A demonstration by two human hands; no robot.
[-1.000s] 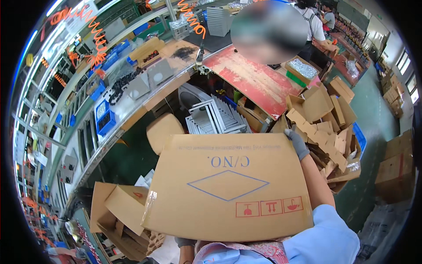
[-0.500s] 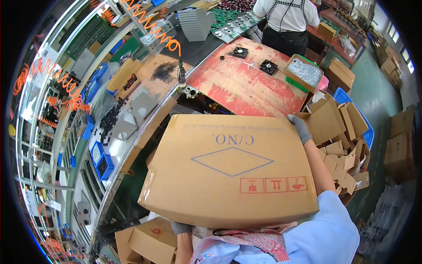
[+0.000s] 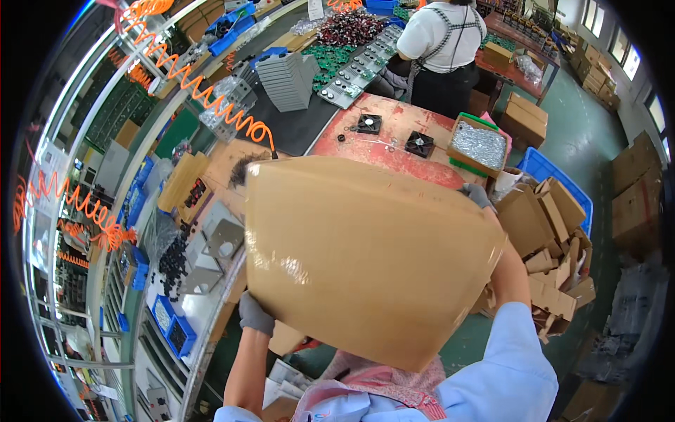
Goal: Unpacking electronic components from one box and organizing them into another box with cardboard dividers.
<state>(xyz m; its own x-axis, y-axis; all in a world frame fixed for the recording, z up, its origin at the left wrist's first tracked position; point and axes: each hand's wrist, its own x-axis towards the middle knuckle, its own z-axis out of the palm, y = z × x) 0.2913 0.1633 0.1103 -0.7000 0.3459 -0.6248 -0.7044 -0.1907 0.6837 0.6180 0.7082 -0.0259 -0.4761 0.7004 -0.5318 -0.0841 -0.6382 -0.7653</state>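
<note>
A large taped cardboard box (image 3: 365, 260) is held up in front of me, tilted so that a plain brown face with shiny tape shows. My left hand (image 3: 256, 314), in a grey glove, grips its lower left edge. At its far right corner my right hand (image 3: 478, 195), also gloved in grey, holds the box, partly hidden behind it. Beyond the box lies a worn red tabletop (image 3: 415, 165), partly covered from sight by it.
Two black fans (image 3: 420, 143) and a carton of small silvery parts (image 3: 479, 143) rest on the red table. Right of me stands a blue bin (image 3: 545, 169) with torn cardboard (image 3: 524, 221). A co-worker (image 3: 443, 56) is beyond the table. An orange coiled hose (image 3: 190, 84) hangs at left.
The box has tipped up and turned, so its printed face no longer shows. My left hand has moved up from the near edge to the lower left edge.
</note>
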